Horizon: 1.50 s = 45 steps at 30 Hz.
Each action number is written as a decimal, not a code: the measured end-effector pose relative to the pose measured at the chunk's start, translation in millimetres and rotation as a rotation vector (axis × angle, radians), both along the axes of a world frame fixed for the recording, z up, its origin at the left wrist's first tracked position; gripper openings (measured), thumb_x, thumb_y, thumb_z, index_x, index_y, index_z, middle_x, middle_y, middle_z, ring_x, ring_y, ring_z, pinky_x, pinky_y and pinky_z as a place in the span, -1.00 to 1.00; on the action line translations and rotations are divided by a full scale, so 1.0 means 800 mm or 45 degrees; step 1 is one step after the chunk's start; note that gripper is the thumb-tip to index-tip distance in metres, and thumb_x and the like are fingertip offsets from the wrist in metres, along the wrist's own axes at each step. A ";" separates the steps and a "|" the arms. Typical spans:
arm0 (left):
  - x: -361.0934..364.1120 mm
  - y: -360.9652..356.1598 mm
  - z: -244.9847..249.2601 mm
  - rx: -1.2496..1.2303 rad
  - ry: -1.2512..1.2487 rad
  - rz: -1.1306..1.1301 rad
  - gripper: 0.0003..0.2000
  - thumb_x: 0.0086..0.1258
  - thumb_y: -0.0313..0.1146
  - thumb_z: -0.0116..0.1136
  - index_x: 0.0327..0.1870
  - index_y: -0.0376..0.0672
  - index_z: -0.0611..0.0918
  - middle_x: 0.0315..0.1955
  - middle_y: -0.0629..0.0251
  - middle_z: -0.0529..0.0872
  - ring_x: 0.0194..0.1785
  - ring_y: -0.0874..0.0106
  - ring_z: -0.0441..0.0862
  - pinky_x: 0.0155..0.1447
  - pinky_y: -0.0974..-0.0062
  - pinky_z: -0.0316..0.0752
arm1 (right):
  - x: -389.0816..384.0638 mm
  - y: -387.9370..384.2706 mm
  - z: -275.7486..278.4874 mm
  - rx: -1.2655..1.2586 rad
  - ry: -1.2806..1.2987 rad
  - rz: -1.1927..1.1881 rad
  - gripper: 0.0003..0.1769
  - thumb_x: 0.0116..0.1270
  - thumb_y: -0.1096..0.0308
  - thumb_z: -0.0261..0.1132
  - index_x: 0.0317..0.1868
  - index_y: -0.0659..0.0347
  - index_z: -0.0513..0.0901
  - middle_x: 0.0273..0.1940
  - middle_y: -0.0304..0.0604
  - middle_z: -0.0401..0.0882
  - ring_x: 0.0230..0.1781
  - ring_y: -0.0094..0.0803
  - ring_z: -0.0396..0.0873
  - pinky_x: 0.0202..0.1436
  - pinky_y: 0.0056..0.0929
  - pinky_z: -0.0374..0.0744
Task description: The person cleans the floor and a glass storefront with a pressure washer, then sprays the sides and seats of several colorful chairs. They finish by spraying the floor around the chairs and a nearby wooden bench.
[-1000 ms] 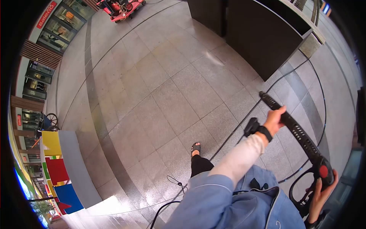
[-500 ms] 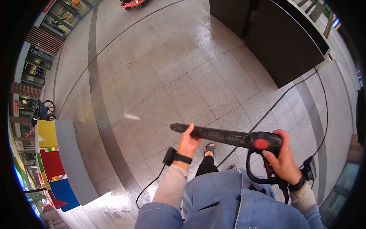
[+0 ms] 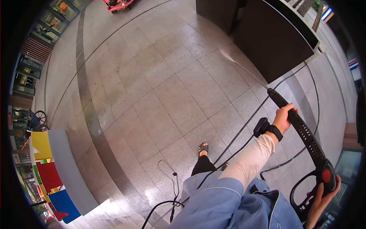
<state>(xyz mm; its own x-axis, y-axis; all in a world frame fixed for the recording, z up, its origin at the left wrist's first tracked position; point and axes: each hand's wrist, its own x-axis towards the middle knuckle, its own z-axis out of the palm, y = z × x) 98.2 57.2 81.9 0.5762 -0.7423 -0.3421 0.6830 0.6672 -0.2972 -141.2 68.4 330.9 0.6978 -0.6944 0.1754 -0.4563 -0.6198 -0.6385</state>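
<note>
A long black spray gun [image 3: 305, 133] with a red round patch points up and left, and a thin jet of water leaves its nozzle beside the dark cabinet [image 3: 272, 38]. Wrapped round the barrel near the nozzle is my left hand [image 3: 283, 119], with a black band and a small black device at the wrist. At the lower right my right hand [image 3: 324, 198] grips the handle end; part of it is hidden behind the gun. Wet grey paving tiles [image 3: 179, 95] lie under the spray.
Black hose [image 3: 244, 128] runs over the ground past my feet, and a thin cord [image 3: 175, 187] lies in front. A coloured panelled counter [image 3: 61, 168] stands at the left. A red wheeled machine [image 3: 118, 5] is at the top, a wheeled cart [image 3: 39, 118] far left.
Both hands have swung the spray gun to the right, and its nozzle has turned from pointing left to pointing up-left. The spray has moved from the middle tiles to beside the dark cabinet.
</note>
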 end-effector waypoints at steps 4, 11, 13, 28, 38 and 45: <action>-0.004 0.067 -0.036 0.124 -0.052 0.091 -0.88 0.16 -0.43 0.13 -0.36 -0.24 0.47 -0.48 0.17 0.57 -0.32 0.29 0.56 -0.14 0.33 0.48 | 0.040 0.024 0.000 0.182 0.044 0.045 -0.42 0.21 0.54 0.03 0.22 0.14 0.02 -0.13 -0.08 0.33 -0.50 -0.57 0.38 -0.60 -0.65 0.44; -0.087 0.366 -0.112 0.752 0.285 0.314 -0.83 0.22 -0.41 0.05 -0.28 -0.24 0.35 -0.40 0.11 0.54 -0.25 0.23 0.53 -0.05 0.10 0.44 | 0.090 0.063 -0.110 0.744 0.367 0.707 -0.43 0.12 0.58 0.14 0.09 0.26 0.05 -0.32 -0.07 0.47 -0.58 -0.51 0.44 -0.55 -0.56 0.42; -0.105 0.353 -0.101 0.792 0.380 0.248 -0.88 0.21 -0.44 0.06 -0.34 -0.24 0.39 -0.42 0.13 0.53 -0.32 0.27 0.54 -0.12 0.17 0.48 | 0.060 0.055 -0.104 0.709 0.395 0.674 -0.43 0.11 0.58 0.14 0.09 0.27 0.05 -0.32 -0.06 0.47 -0.56 -0.49 0.45 -0.50 -0.55 0.43; -0.156 -0.071 -0.036 0.075 -0.063 -0.357 -0.84 0.18 -0.42 0.14 -0.32 -0.23 0.42 -0.42 0.13 0.54 -0.29 0.23 0.55 -0.12 0.21 0.49 | -0.116 -0.038 0.009 0.206 0.001 -0.219 -0.40 0.15 0.62 0.02 0.20 0.14 0.04 -0.08 -0.07 0.28 -0.41 -0.55 0.37 -0.49 -0.64 0.47; -0.234 0.357 -0.067 0.928 0.471 0.207 -0.79 0.25 -0.37 0.03 -0.19 -0.21 0.33 -0.34 0.08 0.49 -0.17 0.19 0.48 0.06 0.00 0.34 | -0.045 -0.013 -0.164 0.805 0.285 0.895 -0.38 0.10 0.50 0.21 0.12 0.21 0.06 -0.39 0.01 0.51 -0.45 -0.24 0.54 -0.34 -0.35 0.46; -0.163 0.165 -0.145 0.360 -0.038 -0.175 -0.84 0.21 -0.36 0.11 -0.30 -0.20 0.42 -0.35 0.08 0.56 -0.21 0.19 0.51 -0.02 0.12 0.40 | -0.124 -0.009 -0.105 0.229 0.174 0.360 -0.41 0.12 0.64 0.08 0.15 0.18 0.08 -0.09 -0.07 0.31 -0.24 -0.51 0.38 -0.35 -0.61 0.45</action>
